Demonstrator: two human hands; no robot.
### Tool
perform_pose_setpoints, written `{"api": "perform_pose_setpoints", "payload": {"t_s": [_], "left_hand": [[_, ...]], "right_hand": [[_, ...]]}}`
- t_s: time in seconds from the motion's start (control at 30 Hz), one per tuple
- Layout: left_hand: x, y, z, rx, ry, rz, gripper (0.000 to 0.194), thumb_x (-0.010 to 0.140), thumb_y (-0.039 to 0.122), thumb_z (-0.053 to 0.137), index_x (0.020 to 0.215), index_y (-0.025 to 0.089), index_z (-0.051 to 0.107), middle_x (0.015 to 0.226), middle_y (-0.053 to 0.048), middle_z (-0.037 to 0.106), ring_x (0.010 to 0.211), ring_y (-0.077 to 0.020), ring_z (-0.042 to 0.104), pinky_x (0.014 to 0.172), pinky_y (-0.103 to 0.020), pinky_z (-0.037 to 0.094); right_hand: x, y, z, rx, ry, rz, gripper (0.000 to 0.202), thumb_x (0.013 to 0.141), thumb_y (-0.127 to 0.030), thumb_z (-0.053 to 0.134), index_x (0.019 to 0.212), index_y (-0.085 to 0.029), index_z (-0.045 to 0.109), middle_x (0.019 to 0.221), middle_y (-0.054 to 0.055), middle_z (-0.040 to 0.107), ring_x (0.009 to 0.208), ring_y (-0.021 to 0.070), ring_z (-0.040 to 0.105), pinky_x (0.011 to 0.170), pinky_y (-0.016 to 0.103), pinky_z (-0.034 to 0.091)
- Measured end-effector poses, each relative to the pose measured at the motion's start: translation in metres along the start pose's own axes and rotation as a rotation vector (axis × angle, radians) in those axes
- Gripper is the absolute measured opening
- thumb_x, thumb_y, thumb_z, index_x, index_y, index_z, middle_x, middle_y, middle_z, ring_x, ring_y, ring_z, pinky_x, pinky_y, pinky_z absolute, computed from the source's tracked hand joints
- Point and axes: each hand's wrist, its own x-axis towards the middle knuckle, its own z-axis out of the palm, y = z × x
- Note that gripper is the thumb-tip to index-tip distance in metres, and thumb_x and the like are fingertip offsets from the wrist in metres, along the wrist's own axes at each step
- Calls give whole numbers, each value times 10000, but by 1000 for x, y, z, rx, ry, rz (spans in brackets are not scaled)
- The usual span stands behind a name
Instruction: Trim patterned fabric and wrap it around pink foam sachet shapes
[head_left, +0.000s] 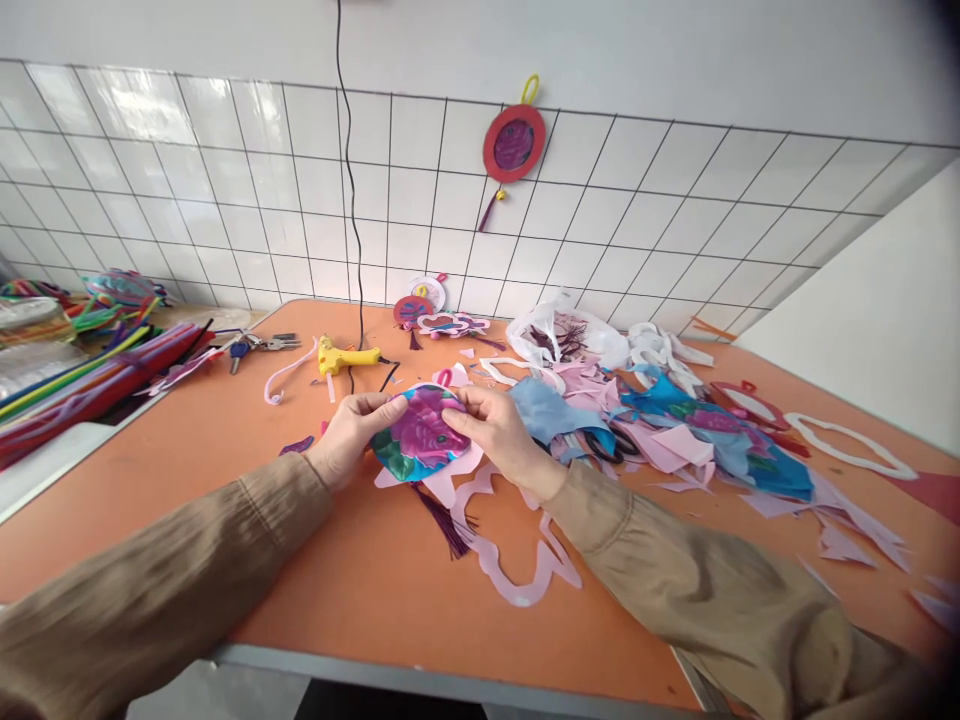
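Note:
Above the middle of the orange table (360, 600) I hold a round piece of floral fabric (424, 435) with a magenta flower and blue and green edges. My left hand (351, 432) pinches its left edge between thumb and fingers. The right edge is held by my right hand (504, 432), its thumb on the face. A pink loop (446, 377) shows behind the top. Below hangs or lies a dark purple tassel (446, 522); I cannot tell whether it is attached. Pale pink cut-out paper (517, 590) with a scalloped outline lies under and beside my right hand.
A yellow glue gun (349, 357) with a black cord lies behind my left hand. Paper and fabric scraps (675, 445) cover the right side, partly hiding black-handled scissors (600, 442). Pipe cleaners (97, 385) are piled at left. A red round ornament (514, 143) hangs on the tiled wall.

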Motion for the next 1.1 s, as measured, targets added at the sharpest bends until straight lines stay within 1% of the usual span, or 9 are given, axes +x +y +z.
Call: {"api": "perform_pose_setpoints", "payload": {"t_s": [0.17,0.43,0.67,0.73,0.8,0.87,0.93,1.0,1.1], "left_hand": [[2,-3,-1,-36,37,-19,405,564,465,908,557,133,676,522,-38,642,459,-115,564,469,-227,469],[-1,4,1,-8,-58,-84,456,475,515,938,589,131,720,555,-62,687,485,-144,620,522,-256,549],[-9,14,6,-88,-42,-109,392,534,434,935,552,127,693,552,-57,683,473,-131,615,496,-229,540],[-8,16,4,-115,-14,-140,342,579,393,919,596,122,712,580,-63,699,488,-140,635,509,-231,553],[-4,16,0,-142,65,-181,268,631,318,896,647,110,727,621,-71,721,516,-141,660,529,-215,563],[0,16,-5,-128,145,-241,222,691,250,860,640,96,708,611,-78,720,505,-139,663,511,-201,559],[5,15,-10,-133,185,-280,187,764,192,797,645,87,698,626,-90,729,513,-141,673,511,-195,561],[8,15,-14,-140,175,-319,183,811,156,740,651,79,698,607,-96,721,491,-142,661,485,-196,553],[8,18,-19,-167,79,-391,167,804,161,744,667,73,708,567,-88,702,442,-141,629,456,-209,547]], "right_hand": [[-1,-4,1,-29,-27,-16,345,720,-459,740,635,-218,509,601,-19,489,593,143,476,537,275,377],[-1,-13,-1,-66,-9,-114,336,752,-428,693,628,-210,470,601,-36,449,562,108,393,539,273,309],[0,-27,-8,-160,-54,-133,415,818,-500,625,608,-218,406,599,-44,376,565,109,357,533,275,274],[3,-34,-19,-265,-120,-131,440,871,-518,558,592,-213,407,592,-37,393,566,113,390,544,275,287],[5,-41,-34,-419,-287,-55,362,886,-454,554,632,-201,502,599,-24,486,584,124,484,568,269,335],[6,-49,-47,-691,-445,-6,134,808,-310,660,799,-177,650,746,9,640,694,149,585,628,264,382],[5,-55,-55,-983,-582,21,187,755,-220,708,934,-166,706,882,43,703,798,179,626,663,269,382],[2,-57,-56,-1176,-692,31,217,748,-220,732,957,-162,723,940,66,715,854,203,635,650,275,355],[-2,-52,-51,-1264,-796,24,180,759,-234,729,929,-175,729,956,69,720,852,208,638,609,288,299]]}}
